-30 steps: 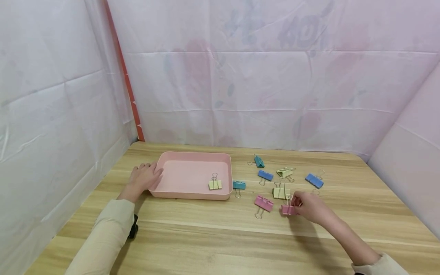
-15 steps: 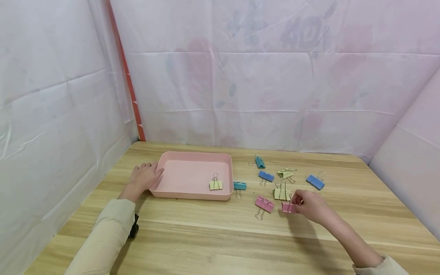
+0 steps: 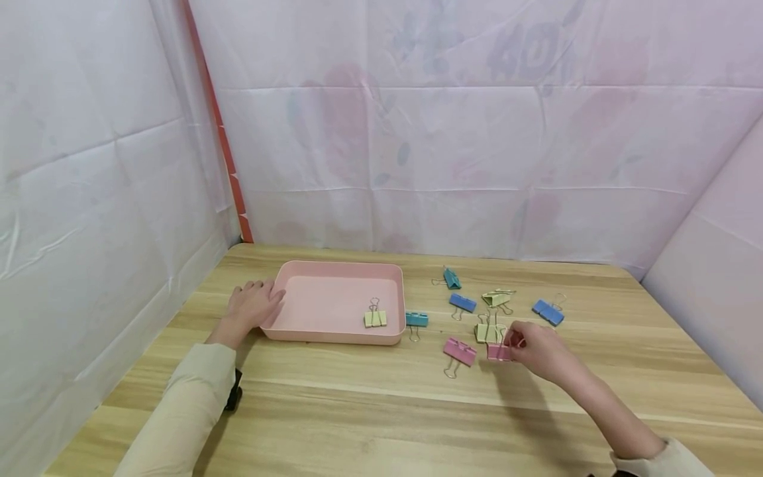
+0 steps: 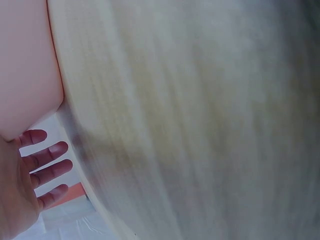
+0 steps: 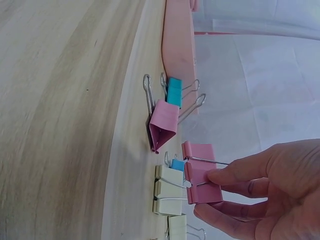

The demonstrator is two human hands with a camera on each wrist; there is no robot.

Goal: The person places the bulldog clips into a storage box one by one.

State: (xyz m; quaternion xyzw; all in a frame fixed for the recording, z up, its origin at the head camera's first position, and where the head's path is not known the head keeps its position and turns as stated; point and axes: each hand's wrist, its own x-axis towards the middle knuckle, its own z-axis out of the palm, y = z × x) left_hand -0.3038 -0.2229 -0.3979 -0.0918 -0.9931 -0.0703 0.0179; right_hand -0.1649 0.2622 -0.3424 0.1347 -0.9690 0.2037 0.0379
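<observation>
Tray: lies just right of left hand, pink and shallow.
Left hand: rests against tray's left end, fingers loosely straight and spread in left wrist view.
Right hand: pinches held clip between thumb and fingers.
Held clip: pink with metal handles, at right hand's fingertips, apparently off table.
Tray clip: yellow, inside tray at end nearer right hand, handles up.
Near yellow clip: just beyond held clip and partly covered by it in head view; cannot tell if touching.
Far yellow clip: farther beyond right hand.
Loose pink clip: on table, left of right hand, near held clip, handles spread apart.
Near teal clip: between hands, just beside tray's right wall.
Far teal clip: well beyond right hand, to its left.
Left blue clip: left of and beyond right hand.
Right blue clip: just beyond right hand.
Sheets: hang beyond both hands, pale, faintly printed.
</observation>
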